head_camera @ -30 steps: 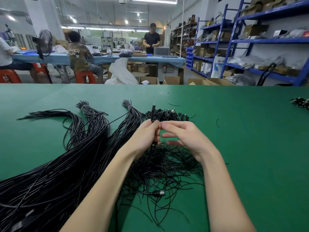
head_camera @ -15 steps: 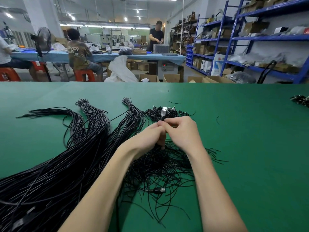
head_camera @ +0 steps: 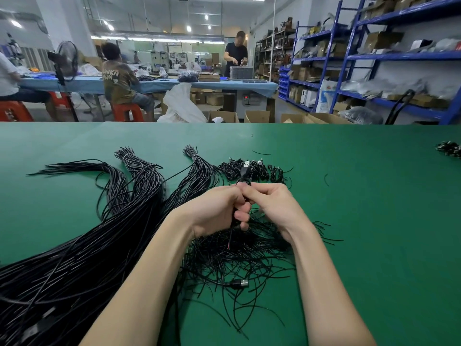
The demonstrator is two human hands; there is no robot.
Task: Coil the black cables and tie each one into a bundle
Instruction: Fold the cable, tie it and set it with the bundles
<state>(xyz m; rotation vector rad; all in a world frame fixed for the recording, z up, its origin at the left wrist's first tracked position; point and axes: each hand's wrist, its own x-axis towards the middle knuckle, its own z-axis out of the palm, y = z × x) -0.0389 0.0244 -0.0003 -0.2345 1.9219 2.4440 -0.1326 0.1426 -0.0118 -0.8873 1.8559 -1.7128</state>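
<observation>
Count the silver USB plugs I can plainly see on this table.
2. One USB plug sticks up above the left hand and right hand; another plug lies in the loose cable tangle nearer you. More may be hidden.

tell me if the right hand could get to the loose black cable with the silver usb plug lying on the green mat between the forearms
Probably yes, but not right away: the right hand is pinching the coiled black cable together with the left hand. The loose black cable with the silver USB plug lies uncovered between the forearms.
</observation>
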